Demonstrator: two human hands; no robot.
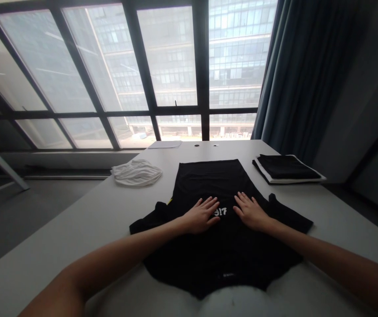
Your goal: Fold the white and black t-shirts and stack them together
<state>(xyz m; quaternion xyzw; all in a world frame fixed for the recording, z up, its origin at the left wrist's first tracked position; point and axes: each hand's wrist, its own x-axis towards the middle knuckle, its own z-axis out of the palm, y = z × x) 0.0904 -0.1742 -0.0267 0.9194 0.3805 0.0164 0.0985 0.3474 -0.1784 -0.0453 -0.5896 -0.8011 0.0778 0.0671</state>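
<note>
A black T-shirt (pixel 215 185) with white print lies spread flat on the white table (pixel 103 220), its lower hem toward the window and its collar end toward me. My left hand (pixel 200 215) rests flat on the middle of the shirt with fingers stretched out. My right hand (pixel 250 212) lies flat beside it, a little to the right, fingers also spread. The white print shows between the two hands. Neither hand holds anything.
A crumpled white garment (pixel 136 171) lies on the table to the left of the shirt. A stack of folded black and white clothes (pixel 288 169) sits at the right. A sheet of paper (pixel 165 144) lies at the far edge by the window. A dark curtain (pixel 304 75) hangs at right.
</note>
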